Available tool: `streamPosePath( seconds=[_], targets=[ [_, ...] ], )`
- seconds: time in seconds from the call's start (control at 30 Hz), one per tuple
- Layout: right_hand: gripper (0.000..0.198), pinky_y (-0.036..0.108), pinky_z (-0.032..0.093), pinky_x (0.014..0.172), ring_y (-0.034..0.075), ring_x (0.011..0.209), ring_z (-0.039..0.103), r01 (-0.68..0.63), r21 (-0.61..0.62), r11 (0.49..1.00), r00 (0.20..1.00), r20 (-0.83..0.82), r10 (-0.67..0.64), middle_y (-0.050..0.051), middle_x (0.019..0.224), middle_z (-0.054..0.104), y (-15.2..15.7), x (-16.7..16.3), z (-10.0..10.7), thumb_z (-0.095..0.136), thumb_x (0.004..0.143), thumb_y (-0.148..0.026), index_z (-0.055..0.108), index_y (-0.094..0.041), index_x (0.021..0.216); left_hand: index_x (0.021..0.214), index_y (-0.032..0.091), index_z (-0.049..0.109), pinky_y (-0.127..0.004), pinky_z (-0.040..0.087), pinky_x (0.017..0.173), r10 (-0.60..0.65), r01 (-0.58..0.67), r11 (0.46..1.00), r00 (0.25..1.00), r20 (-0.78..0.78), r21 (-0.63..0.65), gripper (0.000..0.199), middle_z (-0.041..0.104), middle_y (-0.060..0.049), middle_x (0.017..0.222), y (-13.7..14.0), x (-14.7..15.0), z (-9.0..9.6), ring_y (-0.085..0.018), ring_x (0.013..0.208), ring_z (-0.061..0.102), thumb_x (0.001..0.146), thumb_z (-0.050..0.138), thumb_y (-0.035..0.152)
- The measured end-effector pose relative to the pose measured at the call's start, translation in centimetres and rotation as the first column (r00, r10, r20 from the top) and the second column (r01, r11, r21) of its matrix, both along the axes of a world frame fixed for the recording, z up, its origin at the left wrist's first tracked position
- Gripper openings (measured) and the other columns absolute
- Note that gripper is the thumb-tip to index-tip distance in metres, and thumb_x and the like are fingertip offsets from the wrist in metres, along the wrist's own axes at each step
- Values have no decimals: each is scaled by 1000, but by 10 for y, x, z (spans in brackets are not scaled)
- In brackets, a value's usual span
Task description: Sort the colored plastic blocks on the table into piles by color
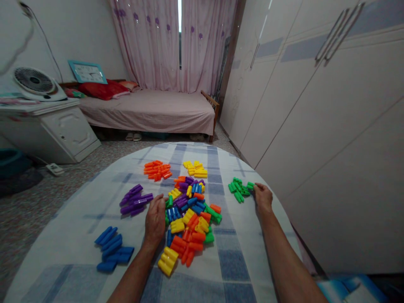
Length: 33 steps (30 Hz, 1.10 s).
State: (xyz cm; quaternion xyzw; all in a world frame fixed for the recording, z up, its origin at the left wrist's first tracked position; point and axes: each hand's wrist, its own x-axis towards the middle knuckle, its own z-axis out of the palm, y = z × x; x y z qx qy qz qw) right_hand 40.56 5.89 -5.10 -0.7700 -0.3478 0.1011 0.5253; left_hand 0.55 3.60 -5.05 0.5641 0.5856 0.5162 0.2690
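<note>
A mixed pile of plastic building blocks [189, 246], made of joined tubes in orange, yellow, blue, purple and green, spreads over the middle of the table. At its left edge is my left hand [154, 219], its fingers curled against a green block [169, 202]; the fingertips are partly hidden. Off to the right, my right hand [263, 197] pinches another green block [250, 185] at the edge of a small green group [239, 189]. Purple blocks [135, 202] lie just left of my left hand, and blue blocks [112, 248] lie nearer me.
Orange blocks [157, 170] and yellow blocks [195, 169] form separate groups toward the far side. A checked cloth [233, 256] covers the rounded table. Beyond stand a bed [151, 109], a cabinet [69, 134] with a fan [34, 81], and a tall wardrobe [299, 126] at right.
</note>
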Motion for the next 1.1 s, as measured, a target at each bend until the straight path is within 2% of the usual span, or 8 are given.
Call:
streamPosePath(
  seconds=[0.4, 0.5, 0.57, 0.63, 0.7, 0.77, 0.93, 1.1],
  targets=[
    [44, 39, 41, 85, 24, 90, 57, 33, -79, 996, 980, 196, -17, 16, 101, 63, -12, -19, 20, 49, 69, -34, 65, -10, 102, 97, 16, 63, -37, 37, 102, -4, 5, 1000, 1000, -30, 25, 44, 57, -10, 117, 0, 1, 0, -21, 113, 51, 90, 32, 46],
    [39, 35, 43, 80, 20, 83, 57, -161, -62, 985, 950, 261, 171, 12, 99, 62, -31, -46, 34, 50, 72, -36, 63, -13, 101, 98, 15, 63, -37, 37, 102, -4, 5, 1000, 1000, -27, 23, 45, 57, -11, 117, 0, 0, -1, -21, 113, 51, 90, 32, 47],
    [34, 31, 45, 74, 18, 77, 58, -444, -129, 887, 865, 199, 462, 7, 91, 64, -48, -70, 42, 50, 76, -38, 63, -16, 98, 98, 15, 63, -36, 37, 102, -2, 2, 1000, 1000, -29, 18, 46, 57, -11, 117, 0, 0, 0, -21, 113, 51, 90, 31, 47],
    [28, 28, 45, 69, 15, 75, 57, -652, -207, 730, 720, 135, 681, 3, 87, 63, -64, -94, 46, 51, 78, -35, 63, -19, 99, 97, 15, 63, -36, 36, 102, -2, 3, 1000, 999, -34, 17, 46, 57, -10, 117, 1, 0, 0, -21, 114, 50, 91, 31, 47],
    [27, 26, 45, 69, 14, 77, 57, -750, -278, 600, 592, 123, 797, 3, 90, 62, -75, -112, 46, 55, 77, -30, 62, -20, 102, 96, 15, 63, -36, 35, 103, -5, 5, 1000, 999, -42, 19, 46, 57, -10, 118, 1, 0, 0, -21, 114, 50, 91, 30, 47],
    [30, 27, 44, 75, 15, 84, 56, -774, -342, 533, 512, 158, 844, 3, 97, 61, -81, -125, 43, 58, 76, -25, 61, -21, 106, 96, 15, 64, -36, 35, 103, -6, 7, 1000, 999, -41, 22, 47, 57, -11, 118, 1, 0, -1, -21, 115, 50, 91, 30, 47],
    [38, 30, 40, 87, 18, 100, 52, -720, -405, 564, 485, 287, 826, 5, 107, 58, -79, -137, 36, 57, 75, -18, 58, -23, 113, 97, 14, 64, -36, 35, 104, -12, 13, 1000, 999, -36, 29, 47, 57, -11, 119, 1, 0, -2, -21, 116, 49, 91, 31, 47],
    [28, 28, 42, 79, 16, 88, 55, -689, -367, 625, 557, 284, 780, 3, 94, 61, -76, -137, 33, 52, 77, -16, 62, -21, 103, 96, 15, 64, -36, 35, 103, -2, 2, 1000, 999, -43, 23, 46, 57, -10, 119, 2, -1, -3, -21, 115, 50, 91, 31, 47]
  ],
)
